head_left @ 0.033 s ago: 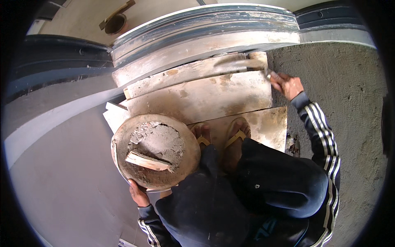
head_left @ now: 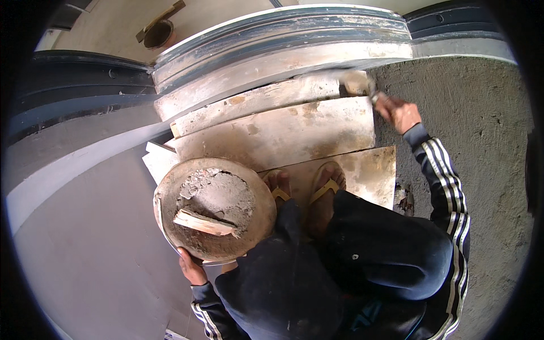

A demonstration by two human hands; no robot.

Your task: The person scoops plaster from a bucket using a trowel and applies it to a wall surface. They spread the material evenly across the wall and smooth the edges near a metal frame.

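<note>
My left hand (head_left: 191, 267) grips the near-left rim of a round, shallow pan (head_left: 256, 192), which is tilted slightly beside my left leg. Inside the pan sit a grey, crumbly heap of mortar (head_left: 226, 192) and a broken piece of wood (head_left: 204, 222). My right hand (head_left: 398, 113) is closed round the handle of a trowel (head_left: 372, 89) at the far right end of the boards. Motion smears the trowel's blade, so its exact shape is unclear. It is over the far narrow board (head_left: 255, 105), close to the foot of the ledge.
My sandalled feet stand on the nearest pale board (head_left: 365, 175); a wider board (head_left: 272, 133) lies beyond it. A stepped, blue-stained ledge (head_left: 283, 34) runs across the far side. Rough grey plaster (head_left: 453, 107) is on the right, a smooth grey surface (head_left: 85, 238) on the left. Behind the ledge stands a bucket (head_left: 160, 35).
My right hand has shifted slightly, and the trowel has swung up and away from me, toward the ledge. The pan and my left hand have stayed nearly still.
</note>
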